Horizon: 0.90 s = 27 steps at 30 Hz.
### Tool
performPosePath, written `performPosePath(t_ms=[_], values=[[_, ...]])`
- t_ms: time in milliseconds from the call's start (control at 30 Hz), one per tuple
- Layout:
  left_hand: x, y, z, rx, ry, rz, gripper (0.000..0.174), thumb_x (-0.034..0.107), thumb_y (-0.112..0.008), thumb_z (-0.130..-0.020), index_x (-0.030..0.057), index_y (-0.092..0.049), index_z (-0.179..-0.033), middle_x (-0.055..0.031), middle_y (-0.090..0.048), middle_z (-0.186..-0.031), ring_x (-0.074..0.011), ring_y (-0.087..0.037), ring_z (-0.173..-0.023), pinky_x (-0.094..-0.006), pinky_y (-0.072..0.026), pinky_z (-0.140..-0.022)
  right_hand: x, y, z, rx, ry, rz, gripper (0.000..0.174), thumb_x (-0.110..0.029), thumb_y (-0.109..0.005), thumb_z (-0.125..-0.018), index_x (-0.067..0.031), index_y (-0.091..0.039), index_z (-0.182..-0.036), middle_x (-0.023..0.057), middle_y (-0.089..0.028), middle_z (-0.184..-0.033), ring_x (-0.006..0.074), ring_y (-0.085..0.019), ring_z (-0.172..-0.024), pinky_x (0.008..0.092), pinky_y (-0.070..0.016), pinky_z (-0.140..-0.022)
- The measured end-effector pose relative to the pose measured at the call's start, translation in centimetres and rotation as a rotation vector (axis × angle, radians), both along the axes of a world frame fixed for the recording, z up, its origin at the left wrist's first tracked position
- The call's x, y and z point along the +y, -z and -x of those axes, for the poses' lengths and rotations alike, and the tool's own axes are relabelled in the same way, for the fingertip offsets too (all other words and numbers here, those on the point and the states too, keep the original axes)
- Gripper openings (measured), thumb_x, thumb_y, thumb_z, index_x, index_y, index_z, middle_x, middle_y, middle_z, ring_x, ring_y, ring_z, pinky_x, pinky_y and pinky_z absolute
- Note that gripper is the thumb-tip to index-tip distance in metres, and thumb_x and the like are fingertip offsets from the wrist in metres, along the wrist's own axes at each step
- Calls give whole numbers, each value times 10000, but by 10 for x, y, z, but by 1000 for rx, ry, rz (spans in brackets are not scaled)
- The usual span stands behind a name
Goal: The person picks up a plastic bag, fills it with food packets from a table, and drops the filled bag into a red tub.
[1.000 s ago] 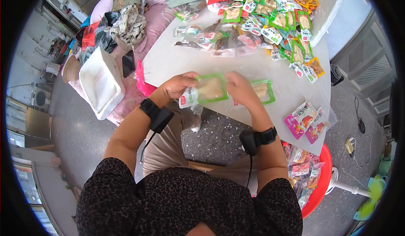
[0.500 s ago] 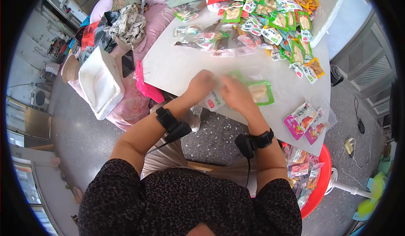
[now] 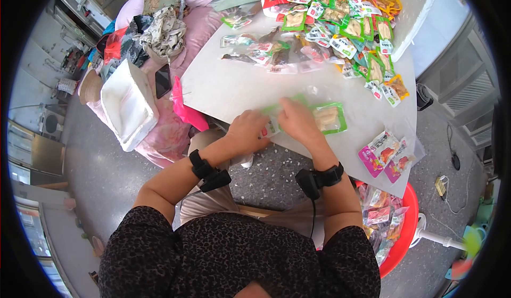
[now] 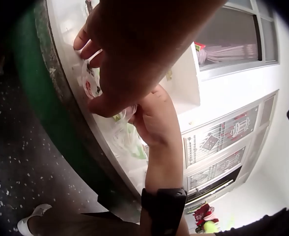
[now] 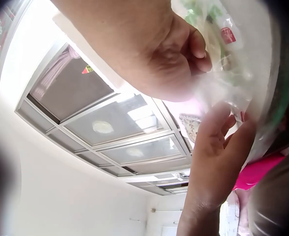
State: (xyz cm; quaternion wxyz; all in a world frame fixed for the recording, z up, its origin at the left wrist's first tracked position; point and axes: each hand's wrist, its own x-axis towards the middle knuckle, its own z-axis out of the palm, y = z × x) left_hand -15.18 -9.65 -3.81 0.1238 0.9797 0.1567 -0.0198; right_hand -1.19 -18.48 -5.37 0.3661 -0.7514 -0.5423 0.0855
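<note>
Over the table's near edge, my left hand (image 3: 248, 132) lies at the white end of a green-edged food packet (image 3: 273, 127). Its fingers are spread and the thumb stands apart from them, with the packet's red logo showing between in the left wrist view. My right hand (image 3: 299, 121) has its fingers curled and pinches a clear plastic bag (image 4: 122, 140) beside that packet. The right hand covers part of the packet. Just right of it, a second green-edged packet (image 3: 329, 118) with pale food lies flat on the table (image 3: 213, 85).
Many colourful packets (image 3: 340, 26) spill from a white foam box (image 3: 418, 21) at the back. Two pink packets (image 3: 386, 157) lie at the right corner, above a red tub (image 3: 407, 234) of packets. A pink bag (image 3: 186, 109) hangs by the left edge.
My left hand carried the green-edged packet rightward to my right hand, then drew back down toward the table edge. The packet now lies low between both hands. The right hand stays nearly in place.
</note>
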Motion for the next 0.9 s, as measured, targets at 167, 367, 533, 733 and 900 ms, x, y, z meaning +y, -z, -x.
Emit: performPosePath(t_ms=[167, 367, 533, 733, 900], values=[[21, 20, -4, -59, 88, -265, 267, 122, -521, -639, 52, -499, -896, -107, -483, -928, -279, -512, -816, -367, -445, -663, -1, -4, -1, 63, 14, 47, 130, -116, -444, -688, -5, -441, -755, 211, -528, -687, 380, -507, -695, 455, -388, -614], [11, 32, -9, -257, 238, -201, 212, 79, -489, -651, 52, -496, -861, -105, -493, -864, -269, -542, -660, -356, -458, -534, 0, -6, 3, 53, 4, 19, 128, -116, -443, -697, -4, -446, -758, 209, -526, -696, 374, -509, -703, 444, -391, -613], [-13, 38, -23, -473, 167, 12, 245, 29, -509, -617, 29, -493, -861, -115, -487, -866, -269, -533, -712, -352, -451, -544, -1, -4, 0, 156, 31, -94, 202, -102, -446, -703, 2, -489, -871, 225, -534, -740, 368, -517, -727, 418, -404, -631], [-17, 29, -21, -569, 416, -63, 280, -3, -529, -577, 25, -511, -855, -115, -483, -906, -258, -506, -787, -345, -423, -652, -5, -8, -6, 280, 3, -125, 246, -95, -445, -708, -4, -490, -932, 224, -539, -749, 367, -520, -729, 399, -409, -638], [-12, 23, -13, -663, 502, -42, 298, -23, -536, -555, 22, -506, -847, -117, -470, -926, -265, -504, -794, -352, -411, -690, -10, -18, -8, 449, -45, -90, 259, -81, -449, -712, 8, -475, -954, 188, -538, -684, 292, -540, -631, 350, -419, -575]])
